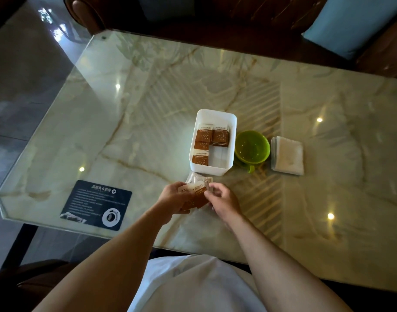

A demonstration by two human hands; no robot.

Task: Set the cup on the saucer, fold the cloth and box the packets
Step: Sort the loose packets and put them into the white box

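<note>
A pale marble-patterned counter (148, 104) under a glass top fills most of the frame, with dark brown seating along the top edge and a light blue cushion (355, 23) in the upper right corner. A dark printed card (96, 204) lies flat at the lower left of the counter.

Just right of centre stands the white box (232, 140), its long axis running from the bottom of the frame toward the top. Inside it lie several brown-and-white packets (212, 137), their white ends pointing to the top of the frame. Touching the box's right wall is the green cup (252, 147), upright, its handle pointing toward the bottom of the frame; I cannot tell whether it sits on a saucer. Just right of the cup lies the folded white cloth (287, 155), a neat square.

Below the box, my left hand (174, 197) is closed around a small stack of packets (194, 194), white ends toward the box. My right hand (224, 199) pinches the stack's right edge between thumb and fingers.
</note>
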